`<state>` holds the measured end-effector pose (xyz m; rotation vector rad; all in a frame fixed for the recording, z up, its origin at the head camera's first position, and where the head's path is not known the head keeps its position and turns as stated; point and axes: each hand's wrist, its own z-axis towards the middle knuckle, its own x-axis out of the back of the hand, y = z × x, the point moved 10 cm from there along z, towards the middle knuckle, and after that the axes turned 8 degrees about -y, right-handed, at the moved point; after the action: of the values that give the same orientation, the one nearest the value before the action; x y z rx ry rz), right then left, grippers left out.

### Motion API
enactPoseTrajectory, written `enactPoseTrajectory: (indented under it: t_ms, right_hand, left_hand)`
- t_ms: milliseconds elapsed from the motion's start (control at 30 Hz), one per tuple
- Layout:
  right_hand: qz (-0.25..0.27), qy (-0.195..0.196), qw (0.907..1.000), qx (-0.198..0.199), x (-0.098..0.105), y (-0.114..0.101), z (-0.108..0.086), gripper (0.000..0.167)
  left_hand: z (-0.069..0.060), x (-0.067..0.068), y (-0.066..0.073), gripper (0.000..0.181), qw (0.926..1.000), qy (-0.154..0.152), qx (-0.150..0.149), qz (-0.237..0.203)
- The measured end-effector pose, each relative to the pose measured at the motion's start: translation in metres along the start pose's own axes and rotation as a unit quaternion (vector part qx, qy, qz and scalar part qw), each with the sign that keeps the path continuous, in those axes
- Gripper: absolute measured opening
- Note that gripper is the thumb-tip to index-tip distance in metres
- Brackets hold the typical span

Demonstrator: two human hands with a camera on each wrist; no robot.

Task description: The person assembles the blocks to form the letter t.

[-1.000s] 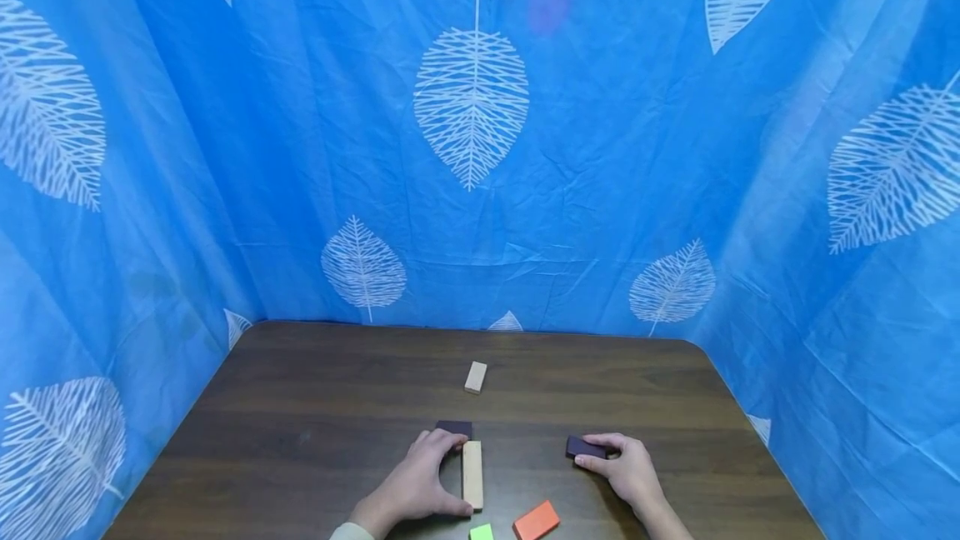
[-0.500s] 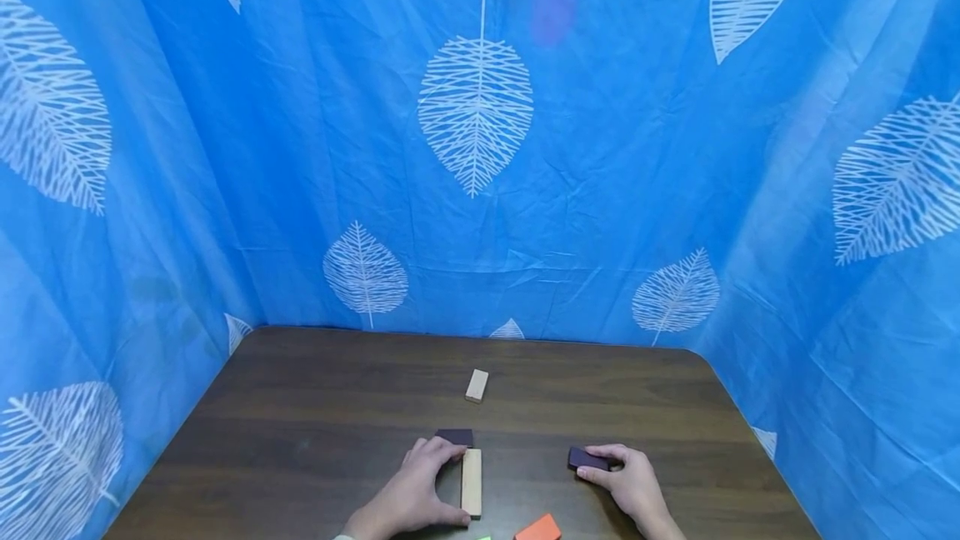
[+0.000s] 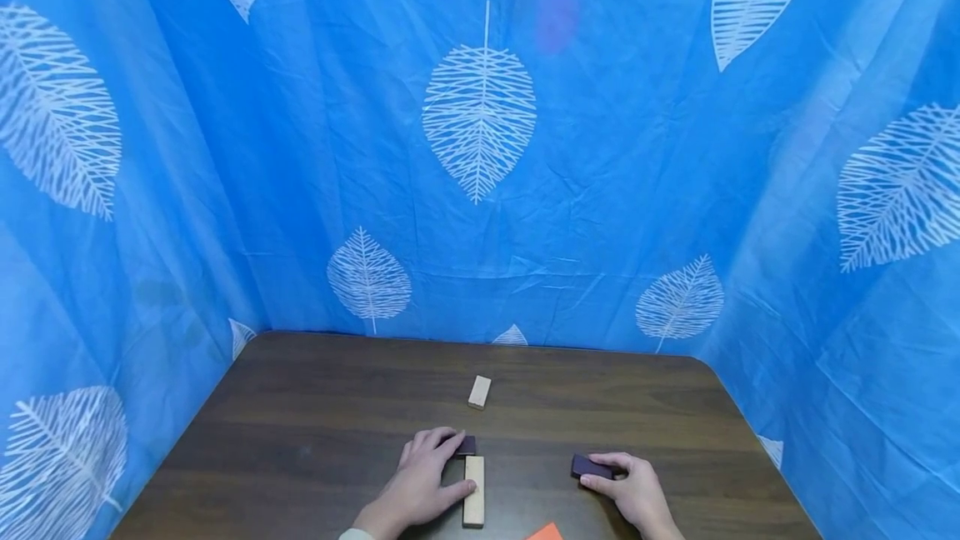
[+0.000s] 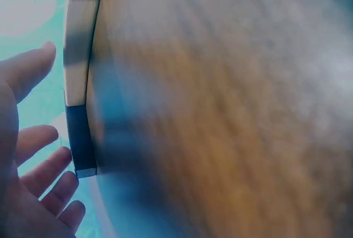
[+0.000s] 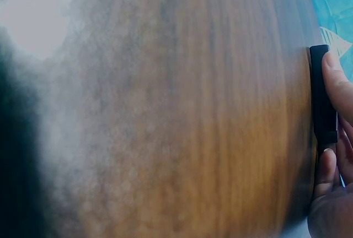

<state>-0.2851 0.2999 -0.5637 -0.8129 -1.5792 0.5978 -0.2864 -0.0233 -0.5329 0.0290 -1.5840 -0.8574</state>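
Low in the head frame, left of centre: left hand (image 3: 418,480) reaching up and rightward, fingers apart, thumb at pale block (image 3: 475,508), forefinger at centre dark block (image 3: 468,445), contact unclear. Lower right: right hand (image 3: 637,492) angled up-left, thumb and fingers clamped on pinched dark block (image 3: 589,467).

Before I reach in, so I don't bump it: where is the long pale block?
In the head view, the long pale block lies low, near the middle, just right of the left hand, with a dark block at its far end.
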Motion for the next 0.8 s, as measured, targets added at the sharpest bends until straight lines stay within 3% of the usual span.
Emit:
enactPoseTrajectory:
  t_ms: [167,800]
  right_hand:
    - [0.004,-0.007,1.0000,-0.002,-0.0027,0.0027,0.0009,0.045]
    - [-0.002,0.008,0.9999,0.010,0.0003,0.0002,-0.0001,0.042]
  left_hand:
    - [-0.0001,-0.0015,-0.0006,0.070,0.9996,-0.019,0.012,0.015]
    - [0.0032,0.0006,-0.0010,0.067,0.9995,-0.010,-0.004,0.031]
